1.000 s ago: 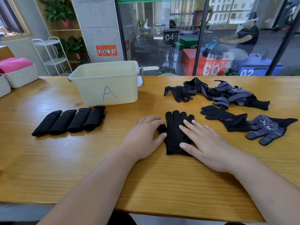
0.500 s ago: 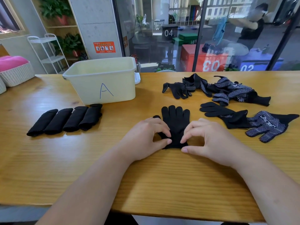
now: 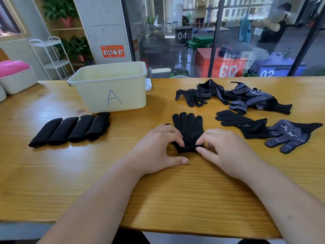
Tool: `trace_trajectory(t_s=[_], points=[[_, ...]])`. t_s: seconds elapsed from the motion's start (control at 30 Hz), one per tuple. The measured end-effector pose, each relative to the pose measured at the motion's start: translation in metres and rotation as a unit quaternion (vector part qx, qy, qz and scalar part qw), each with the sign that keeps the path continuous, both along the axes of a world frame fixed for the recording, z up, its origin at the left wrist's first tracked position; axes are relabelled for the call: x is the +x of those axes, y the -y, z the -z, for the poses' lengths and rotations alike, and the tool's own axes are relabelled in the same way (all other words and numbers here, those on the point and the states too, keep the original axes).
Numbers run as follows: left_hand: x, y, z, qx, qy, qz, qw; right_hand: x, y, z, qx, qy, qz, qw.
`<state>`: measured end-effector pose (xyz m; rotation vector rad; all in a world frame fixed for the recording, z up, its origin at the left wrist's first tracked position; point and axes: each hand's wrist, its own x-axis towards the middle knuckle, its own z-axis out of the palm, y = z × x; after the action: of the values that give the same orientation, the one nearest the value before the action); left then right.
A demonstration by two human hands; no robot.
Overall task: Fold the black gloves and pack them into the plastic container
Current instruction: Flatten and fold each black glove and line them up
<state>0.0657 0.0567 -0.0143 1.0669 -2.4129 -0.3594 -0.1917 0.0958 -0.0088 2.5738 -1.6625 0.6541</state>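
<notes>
A black glove [image 3: 189,128] lies flat on the wooden table [image 3: 175,191], fingers pointing away from me. Its cuff end is rolled up a short way. My left hand [image 3: 158,148] pinches the left end of that roll and my right hand [image 3: 226,148] pinches the right end. The pale plastic container [image 3: 110,88] marked "A" stands behind and to the left. Several rolled black gloves [image 3: 70,130] lie side by side in front of it. Loose gloves, black and white-dotted, lie in a pile [image 3: 242,97] at the back right, with more [image 3: 274,132] nearer on the right.
White woven baskets [image 3: 18,81] with a pink cushion stand at the far left table edge. A glass wall runs behind the table, with a person beyond it. The table's front edge is close to my body.
My flat hands slid down the glove to its cuff, curled, and rolled the cuff end a short way toward the fingers. The camera view has shifted slightly.
</notes>
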Motion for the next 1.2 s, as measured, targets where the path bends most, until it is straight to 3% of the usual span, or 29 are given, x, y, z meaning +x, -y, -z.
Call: trace_trajectory(t_s=[0.23, 0.37, 0.57, 0.7, 0.9, 1.2], points=[[-0.003, 0.001, 0.003, -0.043, -0.009, -0.025, 0.999, -0.007, 0.001, 0.001, 0.025, 0.056, -0.028, 0.998], [-0.001, 0.000, 0.002, -0.024, -0.036, -0.040, 0.998, -0.007, 0.004, 0.004, 0.028, 0.050, -0.015, 0.998], [-0.002, 0.001, 0.004, 0.025, -0.053, -0.070, 0.996, -0.005, 0.008, 0.009, 0.052, 0.168, 0.030, 0.984], [-0.005, 0.001, 0.006, 0.041, -0.061, -0.106, 0.992, -0.001, 0.008, 0.009, 0.068, 0.197, 0.037, 0.977], [-0.013, -0.002, 0.007, -0.012, -0.041, -0.138, 0.989, 0.006, 0.008, 0.013, 0.008, 0.134, 0.062, 0.989], [-0.012, 0.001, 0.009, -0.090, 0.002, -0.080, 0.993, 0.005, 0.005, 0.006, -0.024, 0.016, 0.039, 0.999]])
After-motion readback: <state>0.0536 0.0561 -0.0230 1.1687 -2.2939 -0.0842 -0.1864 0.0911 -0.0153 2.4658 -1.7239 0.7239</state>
